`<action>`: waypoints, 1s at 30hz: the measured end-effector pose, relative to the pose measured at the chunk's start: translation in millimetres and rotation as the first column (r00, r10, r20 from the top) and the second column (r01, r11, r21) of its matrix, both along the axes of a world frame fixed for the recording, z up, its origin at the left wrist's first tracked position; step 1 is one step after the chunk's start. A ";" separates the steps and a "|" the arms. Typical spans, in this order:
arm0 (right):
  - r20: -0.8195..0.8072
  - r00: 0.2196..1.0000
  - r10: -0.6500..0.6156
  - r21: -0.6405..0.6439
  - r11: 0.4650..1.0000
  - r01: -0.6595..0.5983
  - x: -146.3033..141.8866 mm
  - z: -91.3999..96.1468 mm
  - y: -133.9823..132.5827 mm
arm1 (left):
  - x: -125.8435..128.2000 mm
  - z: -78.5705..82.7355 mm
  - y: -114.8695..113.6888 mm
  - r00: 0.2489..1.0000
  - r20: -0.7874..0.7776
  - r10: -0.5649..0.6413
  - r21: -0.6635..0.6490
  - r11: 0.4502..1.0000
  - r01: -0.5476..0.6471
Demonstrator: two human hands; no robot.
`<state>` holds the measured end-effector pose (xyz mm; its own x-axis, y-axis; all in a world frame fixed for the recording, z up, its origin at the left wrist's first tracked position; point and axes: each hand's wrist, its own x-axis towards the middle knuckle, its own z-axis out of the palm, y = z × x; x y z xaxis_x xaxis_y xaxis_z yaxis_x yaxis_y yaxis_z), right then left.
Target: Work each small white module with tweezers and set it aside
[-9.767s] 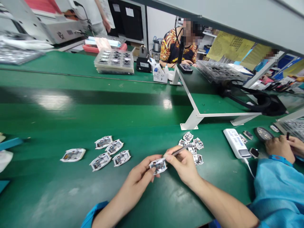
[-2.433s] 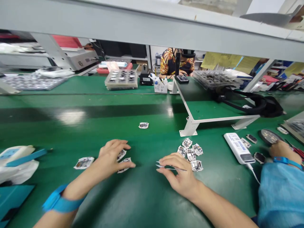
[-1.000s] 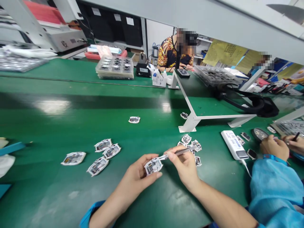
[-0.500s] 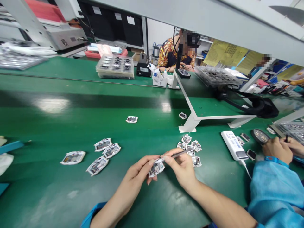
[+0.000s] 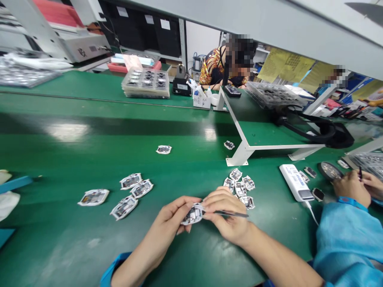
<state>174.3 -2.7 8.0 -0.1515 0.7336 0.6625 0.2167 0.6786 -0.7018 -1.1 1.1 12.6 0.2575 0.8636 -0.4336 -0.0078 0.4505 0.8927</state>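
My left hand (image 5: 172, 217) pinches a small white-rimmed circuit part (image 5: 193, 214) just above the green table (image 5: 89, 155). My right hand (image 5: 229, 217) touches the same part with its fingertips and grips thin metal tweezers (image 5: 231, 214), which lie nearly level and point right. A pile of like parts (image 5: 241, 188) lies just beyond my right hand. Several more of the parts (image 5: 131, 191) are spread on the table to the left of my left hand.
Two single parts (image 5: 164, 149) lie farther out near a white bracket foot (image 5: 237, 161). A white device (image 5: 295, 182) with a cable sits at right, beside a co-worker's hands (image 5: 351, 187) and blue sleeve (image 5: 347, 239). Trays (image 5: 146, 81) stand at the back, where another person sits.
The tweezers have swung from pointing up-right to lying nearly level. My right fingers have closed over the part held by my left hand. The two loose parts farther out have drifted left.
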 end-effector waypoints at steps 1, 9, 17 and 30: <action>-0.008 1.000 0.012 -0.005 1.000 -0.012 0.0 -0.8 0.4 | -0.2 0.5 -0.2 1.000 0.004 -0.007 -0.003 1.000 0.007; -0.173 0.984 -0.041 -0.247 0.969 -0.003 -1.2 -8.8 -0.7 | -0.1 2.9 1.5 0.999 -0.003 -0.039 0.019 0.999 0.039; -0.194 0.980 -0.048 -0.380 0.924 -0.030 -1.1 -10.8 -2.2 | 0.6 1.2 1.8 0.997 -0.051 -0.063 0.015 0.998 0.064; -0.240 0.970 -0.024 -0.463 0.881 -0.093 -0.6 -7.7 -1.0 | -0.1 -0.1 4.8 0.998 0.013 -0.068 -0.078 0.995 0.068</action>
<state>173.7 -3.8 0.3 -0.0678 0.9628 0.2617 -0.0091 0.2617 -0.9651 -1.2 5.9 12.5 0.3193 0.8076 -0.4958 0.0161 0.5185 0.8549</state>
